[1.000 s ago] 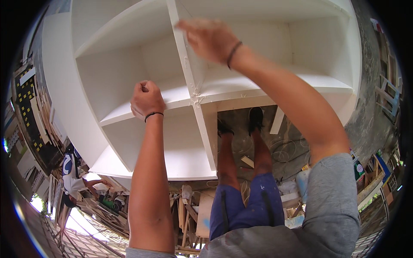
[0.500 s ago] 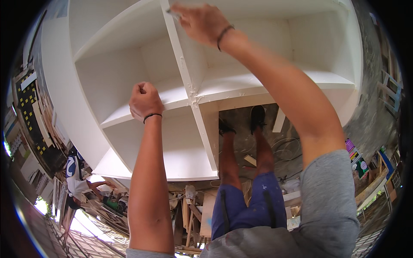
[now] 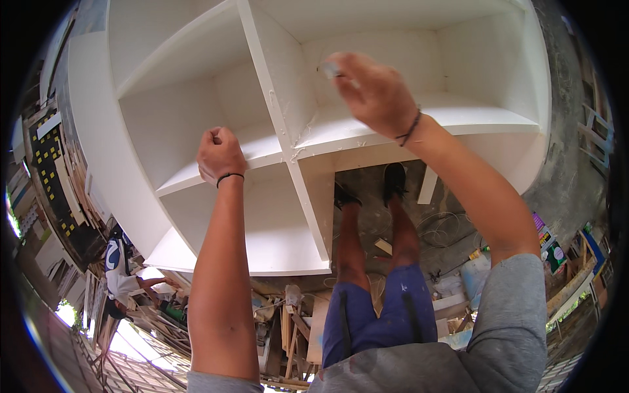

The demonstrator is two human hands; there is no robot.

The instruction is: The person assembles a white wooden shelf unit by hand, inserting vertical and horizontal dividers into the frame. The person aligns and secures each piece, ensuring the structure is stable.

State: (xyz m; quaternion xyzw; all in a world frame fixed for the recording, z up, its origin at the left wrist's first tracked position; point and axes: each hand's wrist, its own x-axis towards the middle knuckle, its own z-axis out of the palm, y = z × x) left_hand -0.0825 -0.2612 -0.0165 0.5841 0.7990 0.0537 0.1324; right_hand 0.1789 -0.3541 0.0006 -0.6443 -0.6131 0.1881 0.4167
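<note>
Left hand (image 3: 221, 157): I see it curled into a fist, thumb against the fingers, in front of the middle-left compartment by the shelf edge (image 3: 265, 159); grip pressed together, can't tell if anything is inside or if it touches the edge. Right hand (image 3: 383, 98): raised in front of the compartment right of the upright divider (image 3: 265, 75), slightly blurred, grip pinching a small grey piece (image 3: 330, 69) at the fingertips, piece apart from the divider; its exact kind I can't make out. White shelving unit (image 3: 87, 124) fills the upper middle of my view. Pale shavings (image 3: 296, 143) gather where divider and shelf cross, few more bits up the divider edge and along the right shelf edge. Dark wristband on each wrist. Below the right-hand shelf I get the wearer's dark shoes (image 3: 394, 180) on the grey floor (image 3: 468, 190), loose cables (image 3: 440, 232) nearby. Another person (image 3: 120, 275) at lower left, among stacked boards
</note>
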